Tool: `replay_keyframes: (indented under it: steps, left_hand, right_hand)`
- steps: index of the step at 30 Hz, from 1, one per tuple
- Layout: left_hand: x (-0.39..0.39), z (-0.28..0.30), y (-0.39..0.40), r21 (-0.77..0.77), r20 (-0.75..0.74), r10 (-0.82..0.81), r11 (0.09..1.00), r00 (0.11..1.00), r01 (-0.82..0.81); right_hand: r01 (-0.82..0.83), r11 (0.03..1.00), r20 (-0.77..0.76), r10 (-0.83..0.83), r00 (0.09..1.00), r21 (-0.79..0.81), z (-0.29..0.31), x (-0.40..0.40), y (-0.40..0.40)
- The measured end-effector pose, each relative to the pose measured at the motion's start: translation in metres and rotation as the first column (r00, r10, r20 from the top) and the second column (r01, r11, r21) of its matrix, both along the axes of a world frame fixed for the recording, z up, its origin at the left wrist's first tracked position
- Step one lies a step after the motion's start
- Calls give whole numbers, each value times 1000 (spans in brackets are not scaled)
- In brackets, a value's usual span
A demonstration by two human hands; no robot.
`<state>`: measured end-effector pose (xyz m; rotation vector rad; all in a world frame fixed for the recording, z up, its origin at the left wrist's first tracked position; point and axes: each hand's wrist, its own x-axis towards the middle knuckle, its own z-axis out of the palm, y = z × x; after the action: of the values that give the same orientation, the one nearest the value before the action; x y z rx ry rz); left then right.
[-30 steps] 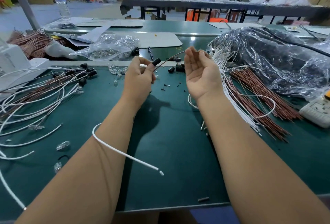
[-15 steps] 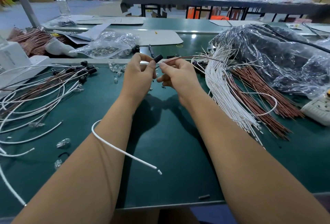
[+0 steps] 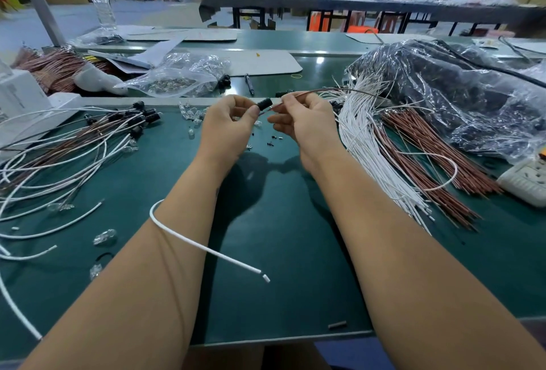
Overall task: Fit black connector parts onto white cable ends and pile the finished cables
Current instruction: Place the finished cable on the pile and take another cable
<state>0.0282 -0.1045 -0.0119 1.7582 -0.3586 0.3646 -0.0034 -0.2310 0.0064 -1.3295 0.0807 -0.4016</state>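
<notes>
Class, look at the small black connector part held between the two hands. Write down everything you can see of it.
The black connector part is a short, dark, roughly cylindrical piece that looks like moulded plastic. The left hand pinches its near end between thumb and fingertip, holding it tilted above the green table. A thin brownish wire, pinched by the right hand, meets it from the right; whether the wire is already inside cannot be told. Its finer details are too small to see.

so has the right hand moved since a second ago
Yes. The right hand was raised open near the white cable bundle; it has moved left, away from the bundle, toward the left hand, and now pinches a brown wire beside the black connector.
</notes>
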Motion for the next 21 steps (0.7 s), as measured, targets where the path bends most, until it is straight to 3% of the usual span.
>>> replay_keyframes:
  steps: [5, 15, 21]
  left_hand:
    - [3, -2, 2, 21, -6, -8, 1000, 1000, 8]
    - [0, 0, 2, 10, -3, -48, 999, 999, 48]
    - [-3, 1, 1, -2, -40, -83, 997, 996, 83]
  right_hand:
    - [94, 988, 73, -103, 992, 121, 3, 1, -13]
    - [123, 991, 94, -128, 987, 50, 2, 2, -18]
    - [95, 960, 94, -73, 993, -262, -3, 3, -13]
